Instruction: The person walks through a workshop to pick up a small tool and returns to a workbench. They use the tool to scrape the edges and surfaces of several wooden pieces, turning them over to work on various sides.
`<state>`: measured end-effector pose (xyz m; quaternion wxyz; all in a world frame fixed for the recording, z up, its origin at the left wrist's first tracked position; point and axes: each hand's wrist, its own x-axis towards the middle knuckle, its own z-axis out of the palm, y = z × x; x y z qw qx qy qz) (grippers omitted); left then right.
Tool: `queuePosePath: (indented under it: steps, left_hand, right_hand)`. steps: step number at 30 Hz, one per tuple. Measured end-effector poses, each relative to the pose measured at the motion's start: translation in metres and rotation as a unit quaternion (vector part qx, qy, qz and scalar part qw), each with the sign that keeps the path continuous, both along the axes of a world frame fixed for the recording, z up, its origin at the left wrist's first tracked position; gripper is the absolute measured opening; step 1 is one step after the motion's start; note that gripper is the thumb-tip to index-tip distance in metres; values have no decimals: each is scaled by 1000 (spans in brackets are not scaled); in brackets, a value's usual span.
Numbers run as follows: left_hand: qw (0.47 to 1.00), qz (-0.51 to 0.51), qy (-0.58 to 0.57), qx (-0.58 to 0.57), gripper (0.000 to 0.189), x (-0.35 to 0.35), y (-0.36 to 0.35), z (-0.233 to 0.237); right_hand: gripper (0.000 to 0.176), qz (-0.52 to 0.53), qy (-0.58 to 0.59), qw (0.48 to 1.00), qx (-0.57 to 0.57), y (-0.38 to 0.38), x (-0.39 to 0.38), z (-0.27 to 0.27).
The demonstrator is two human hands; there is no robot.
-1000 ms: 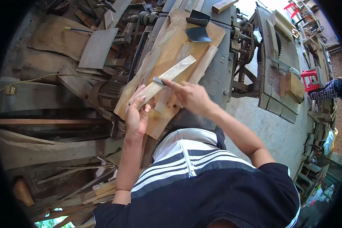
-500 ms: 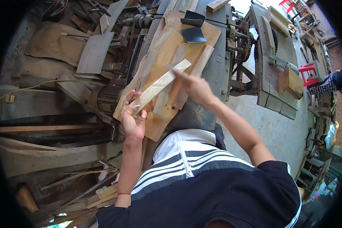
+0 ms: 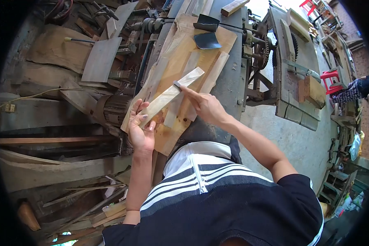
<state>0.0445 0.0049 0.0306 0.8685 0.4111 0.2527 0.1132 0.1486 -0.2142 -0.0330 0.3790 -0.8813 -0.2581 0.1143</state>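
My left hand (image 3: 140, 130) is closed round the lower end of a pale wood strip (image 3: 172, 92), which slants up to the right above the boards. My right hand (image 3: 207, 107) presses a small folded piece of dark sandpaper (image 3: 176, 84) against the strip's upper face, near its middle. The fingers hide part of the sandpaper. Beneath lies a wide wooden board (image 3: 184, 37) with several narrower pieces of wood on it. Two curled dark sheets (image 3: 207, 41) rest near its far end.
An electric motor (image 3: 112, 109) sits left of the bench. Toothed blades and a saw table (image 3: 291, 86) with a wood block (image 3: 314, 93) stand to the right. Scrap wood (image 3: 106, 209) is piled at lower left. Another person's patterned clothing (image 3: 348, 92) shows at far right.
My right hand has slid the sandpaper down along the strip, toward my left hand. My left hand keeps its hold on the lower end.
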Motion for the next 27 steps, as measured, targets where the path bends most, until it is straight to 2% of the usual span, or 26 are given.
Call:
queuePosePath:
  steps: [2,4,5,6,8,10,12,13,14,16,17,18,20,21,24,25,27]
  left_hand:
    - [1000,-2,7,-2,52,-3,1,0]
    - [1000,-11,-1,-4,53,-5,1,2]
    - [1000,-4,7,6,53,-4,0,3]
    - [1000,3,14,12,53,-2,-2,3]
    - [1000,8,15,2,53,0,0,0]
    - [1000,13,24,-3,53,-4,1,-3]
    - [1000,7,7,-16,52,-4,2,-2]
    - [1000,7,3,-15,52,-3,5,-4]
    - [1000,9,-1,-11,52,-1,8,-7]
    - [1000,11,-5,-14,52,2,11,-13]
    - [1000,11,-6,-20,52,2,14,-14]
    - [1000,11,-2,-26,52,-1,16,-16]
    - [1000,12,-2,-22,52,-6,15,-17]
    - [1000,12,-8,-21,52,-5,15,-16]
    - [1000,10,-14,-14,52,0,15,-17]
    - [1000,10,-8,-3,52,-1,15,-18]
    - [1000,10,0,-6,52,-4,14,-19]
  right_hand:
    - [65,-35,55,998,20,-11,13,-1]
    - [49,-109,131,985,-40,-16,39,7]
    - [45,-101,98,990,-27,-17,38,-9]
    - [45,-103,94,990,-29,-13,30,0]
    - [43,-14,80,997,-16,-3,6,22]
    - [43,-10,50,999,-8,-12,14,-3]
    - [57,-111,71,991,-20,-21,43,-17]
    - [55,-117,59,991,-30,-20,42,-18]
    - [55,-118,55,991,-31,-20,37,-19]
    - [44,-35,67,996,-36,-10,14,7]
    - [46,-23,38,998,-43,-10,11,6]
    - [46,-24,42,998,-43,-15,15,1]
    - [54,-121,105,987,-27,-32,42,-14]
    - [54,-135,101,984,-61,-29,48,-12]
    - [53,-85,87,988,-99,-19,22,-3]
    - [53,-59,43,994,-77,-17,14,0]
    - [50,-90,73,991,-69,-25,26,-5]
